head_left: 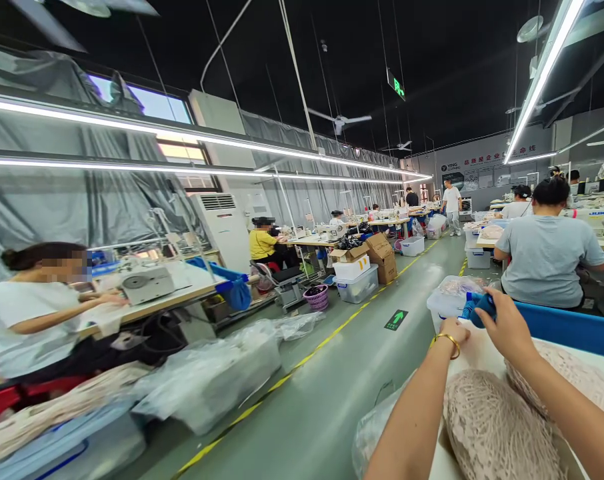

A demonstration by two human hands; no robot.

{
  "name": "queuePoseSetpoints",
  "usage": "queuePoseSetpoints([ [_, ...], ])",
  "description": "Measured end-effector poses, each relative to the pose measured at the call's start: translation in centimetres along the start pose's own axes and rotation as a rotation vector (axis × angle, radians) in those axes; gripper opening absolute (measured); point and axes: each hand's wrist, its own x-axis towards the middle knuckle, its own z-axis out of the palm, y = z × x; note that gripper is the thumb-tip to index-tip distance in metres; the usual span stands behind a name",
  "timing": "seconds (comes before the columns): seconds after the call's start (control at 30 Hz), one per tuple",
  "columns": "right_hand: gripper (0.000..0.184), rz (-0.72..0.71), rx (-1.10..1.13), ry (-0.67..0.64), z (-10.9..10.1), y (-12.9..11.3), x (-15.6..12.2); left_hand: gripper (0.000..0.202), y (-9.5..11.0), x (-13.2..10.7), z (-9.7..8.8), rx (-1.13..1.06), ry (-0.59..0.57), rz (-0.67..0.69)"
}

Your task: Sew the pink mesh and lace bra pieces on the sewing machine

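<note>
On the right side, my right hand (pixel 507 320) is closed round a dark blue object (pixel 486 308), rounded and compact, whose kind I cannot make out. A brighter blue piece (pixel 468 308) sits at its far side, close to my left fingertips. My left hand (pixel 455 330) has a gold bracelet (pixel 447 340) on its wrist. Its fingers are curled together over the white tabletop (pixel 475 350), and what they hold, if anything, is hidden. Beneath my forearms lies a heap of beige lace fabric (pixel 497 420), with more beige lace (pixel 582 373) to its right.
A blue panel (pixel 572 327) edges my table. Beyond it a person in a grey-blue shirt (pixel 547 257) sits facing away. A clear plastic bin (pixel 445 300) stands by my hands. Across the aisle (pixel 327 393) are plastic-wrapped goods (pixel 217 373), a sewing machine (pixel 147 283) and a seated worker (pixel 27 320).
</note>
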Motion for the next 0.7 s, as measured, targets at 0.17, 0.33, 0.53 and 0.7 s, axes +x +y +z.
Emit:
queuePoseSetpoints([
  [0.17,0.037,0.038,0.013,-0.16,2.9,-0.8,-0.5,0.035,1.9,-0.7,-1.2,0.224,0.066,-0.026],
  [0.33,0.041,0.107,0.023,-0.207,1.3,-0.4,-0.5,0.033,3.6,-3.1,-2.8,0.403,0.096,0.06],
  [0.53,0.046,0.114,0.079,-0.096,-5.0,-1.2,-3.6,0.015,5.5,-11.7,-2.4,0.497,-0.163,0.314],
  [0.7,0.042,0.072,0.155,-0.129,-11.2,-2.6,-12.3,0.024,4.5,-20.2,-1.2,0.589,-0.424,0.447],
])
